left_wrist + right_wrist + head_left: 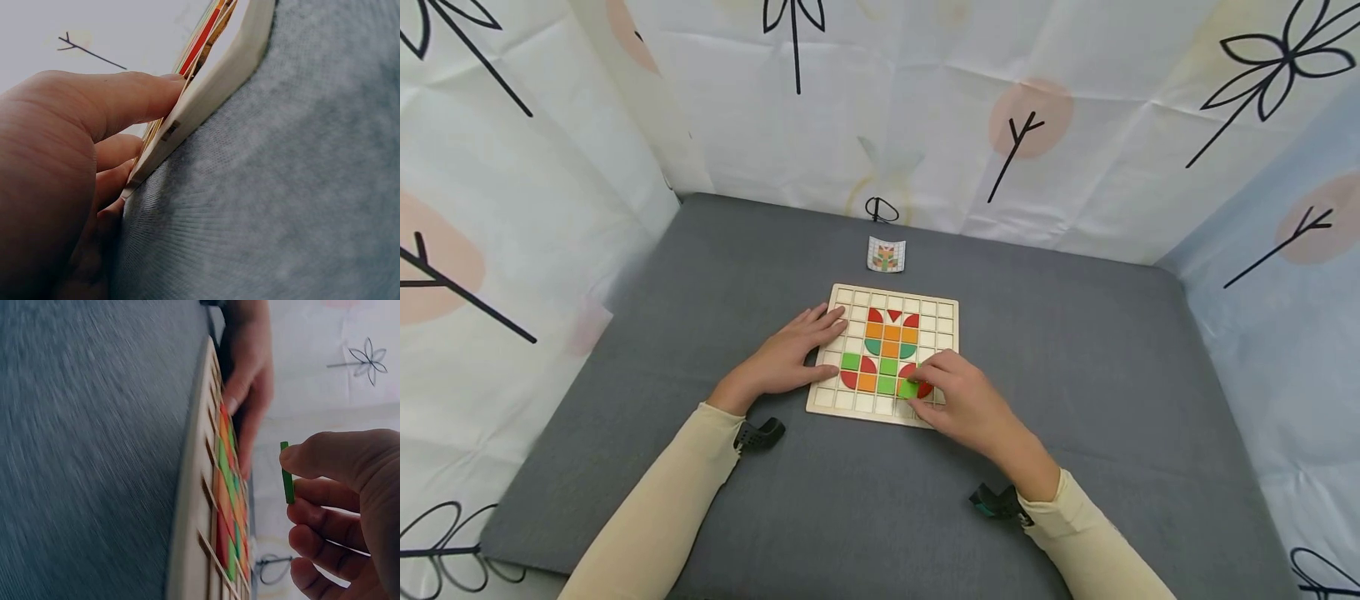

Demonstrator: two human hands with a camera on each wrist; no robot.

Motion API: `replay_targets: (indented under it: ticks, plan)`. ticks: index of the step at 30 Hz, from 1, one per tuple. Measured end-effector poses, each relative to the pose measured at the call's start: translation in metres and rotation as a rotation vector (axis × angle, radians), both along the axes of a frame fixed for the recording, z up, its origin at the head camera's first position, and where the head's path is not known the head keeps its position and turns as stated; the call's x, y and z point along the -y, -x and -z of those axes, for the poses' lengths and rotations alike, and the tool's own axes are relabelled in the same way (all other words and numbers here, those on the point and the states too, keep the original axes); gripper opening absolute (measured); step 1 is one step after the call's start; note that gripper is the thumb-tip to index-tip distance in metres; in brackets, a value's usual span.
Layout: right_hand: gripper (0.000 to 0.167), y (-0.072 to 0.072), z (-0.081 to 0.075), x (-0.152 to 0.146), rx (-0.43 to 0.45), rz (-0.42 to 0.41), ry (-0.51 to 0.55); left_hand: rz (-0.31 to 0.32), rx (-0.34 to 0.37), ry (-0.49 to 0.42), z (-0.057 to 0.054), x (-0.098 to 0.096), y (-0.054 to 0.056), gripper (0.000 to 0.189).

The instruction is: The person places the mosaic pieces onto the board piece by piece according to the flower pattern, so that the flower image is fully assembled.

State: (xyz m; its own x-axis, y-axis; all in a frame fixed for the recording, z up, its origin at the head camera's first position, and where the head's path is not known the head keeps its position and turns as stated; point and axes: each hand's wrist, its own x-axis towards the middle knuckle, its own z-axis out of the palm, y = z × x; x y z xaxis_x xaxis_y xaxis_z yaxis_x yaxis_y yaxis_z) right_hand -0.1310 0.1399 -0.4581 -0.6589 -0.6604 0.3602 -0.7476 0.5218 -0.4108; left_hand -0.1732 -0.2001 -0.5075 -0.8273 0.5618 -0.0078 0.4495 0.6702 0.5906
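A square wooden grid board [826, 398] lies on the grey surface, several of its cells filled with red, orange, green and teal tiles. My right hand [973, 408] is over the board's lower right part and pinches a green square tile [907, 389] between thumb and fingers. The right wrist view shows that green tile [287, 472] edge-on, held apart from the board [194, 450]. My left hand [787, 352] rests with extended fingers along the board's left side. Its thumb [134, 100] touches the top near the rim in the left wrist view.
Behind the board lies a small card [886, 255] printed with a coloured grid pattern. A grey cloth-covered table [1075, 358] supports everything. White patterned curtains [925, 108] stand at the back and both sides. Dark straps with black devices [762, 434] sit at both wrists.
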Motion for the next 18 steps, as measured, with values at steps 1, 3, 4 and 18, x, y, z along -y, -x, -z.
replay_targets:
  ticks: [1,3,4,18]
  plan:
    - [0.026,0.000,0.001,0.003,-0.001,-0.006,-0.001,0.001,-0.002,0.002,0.000,0.000,0.000,0.083]
    - [0.025,-0.001,0.004,0.007,-0.002,-0.009,-0.015,0.001,-0.003,0.006,0.001,0.000,0.001,0.083]
    - [0.025,-0.002,0.005,0.009,-0.004,-0.010,-0.021,0.002,-0.007,0.006,0.001,0.000,0.001,0.083]
    - [0.023,-0.006,0.017,0.029,-0.009,-0.040,-0.076,0.000,-0.009,-0.015,0.001,0.001,0.000,0.081]
